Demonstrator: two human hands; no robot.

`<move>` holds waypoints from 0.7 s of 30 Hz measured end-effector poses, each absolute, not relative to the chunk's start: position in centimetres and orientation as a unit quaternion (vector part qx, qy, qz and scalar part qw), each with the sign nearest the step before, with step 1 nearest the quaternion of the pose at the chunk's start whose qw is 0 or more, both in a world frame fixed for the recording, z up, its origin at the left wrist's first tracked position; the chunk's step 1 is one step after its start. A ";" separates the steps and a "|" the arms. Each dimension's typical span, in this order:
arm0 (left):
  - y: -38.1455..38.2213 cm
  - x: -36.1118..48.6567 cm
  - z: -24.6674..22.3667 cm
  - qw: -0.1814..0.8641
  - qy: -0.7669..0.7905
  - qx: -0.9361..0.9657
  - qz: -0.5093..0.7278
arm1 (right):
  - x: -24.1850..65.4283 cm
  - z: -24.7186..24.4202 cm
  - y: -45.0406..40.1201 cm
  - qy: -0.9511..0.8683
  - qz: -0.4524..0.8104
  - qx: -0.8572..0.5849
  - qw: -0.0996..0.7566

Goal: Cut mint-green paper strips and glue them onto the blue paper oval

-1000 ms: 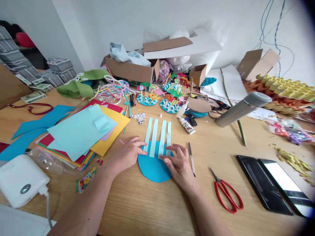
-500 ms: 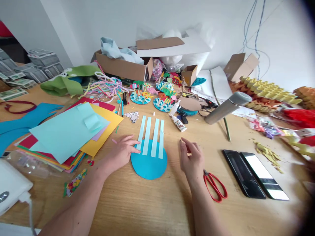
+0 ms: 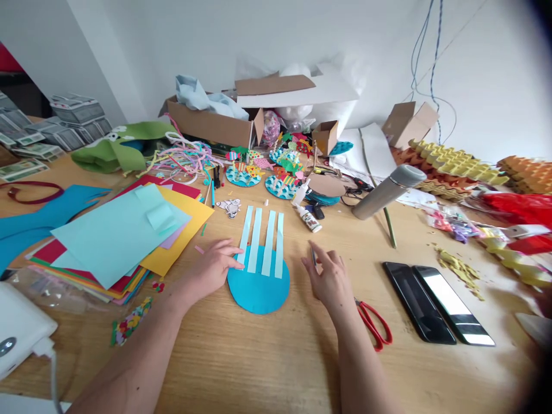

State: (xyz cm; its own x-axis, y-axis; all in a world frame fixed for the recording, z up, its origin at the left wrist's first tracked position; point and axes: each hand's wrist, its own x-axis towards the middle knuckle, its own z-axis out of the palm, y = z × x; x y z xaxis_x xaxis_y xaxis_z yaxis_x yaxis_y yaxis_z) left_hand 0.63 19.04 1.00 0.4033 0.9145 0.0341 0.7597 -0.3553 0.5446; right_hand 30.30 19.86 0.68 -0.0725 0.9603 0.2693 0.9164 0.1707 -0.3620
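A round blue paper disc (image 3: 259, 296) lies flat on the table. Several pale aqua paper strips (image 3: 268, 241) lie side by side, their lower ends over the disc and their upper ends beyond its far edge. Fingers spread, my left hand (image 3: 211, 270) rests at the disc's left edge, fingertips touching the leftmost strip. To the right of the disc, my right hand (image 3: 331, 275) pinches a slim, dark, pencil-like object (image 3: 313, 255), mostly hidden by the fingers. Red-handled scissors (image 3: 377, 328) lie beside the right wrist, partly covered by it.
Stacked coloured paper (image 3: 112, 236) lies at left. Beyond the disc are a white glue bottle (image 3: 309, 219), a fish-shaped cutout (image 3: 229, 207) and decorated discs (image 3: 282, 187). A grey flask (image 3: 386, 192) and two phones (image 3: 420, 305) occupy the right; cardboard boxes (image 3: 211, 121) stand behind.
My right hand has shifted slightly left and turned, showing more of the slim object. The left hand stays on the disc and strip. The view has swung a little to the right.
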 end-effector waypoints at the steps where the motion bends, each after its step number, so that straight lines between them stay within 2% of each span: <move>1: 19.1 0.6 0.9 0.230 0.520 0.805 0.168 | 30.0 0.9 19.7 -0.767 0.072 -0.588 0.244; 4: 19.1 0.7 1.0 0.232 0.529 0.802 0.156 | 29.0 1.4 19.4 -0.840 0.157 -0.451 0.257; 6: 19.1 0.7 1.2 0.235 0.533 0.799 0.146 | 28.6 1.4 19.2 -0.848 0.181 -0.422 0.265; 21: 19.0 0.6 1.1 0.235 0.525 0.804 0.152 | 28.8 1.1 19.4 -0.848 0.191 -0.416 0.267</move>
State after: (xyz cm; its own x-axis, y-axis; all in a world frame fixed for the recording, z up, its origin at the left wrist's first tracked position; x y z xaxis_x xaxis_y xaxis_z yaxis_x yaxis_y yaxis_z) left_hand 0.59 18.95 1.10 0.4031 0.9151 -0.0021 0.7725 -0.3391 0.5369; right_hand 28.77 19.36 1.14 -0.5117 0.8070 0.2948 0.6033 0.5818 -0.5455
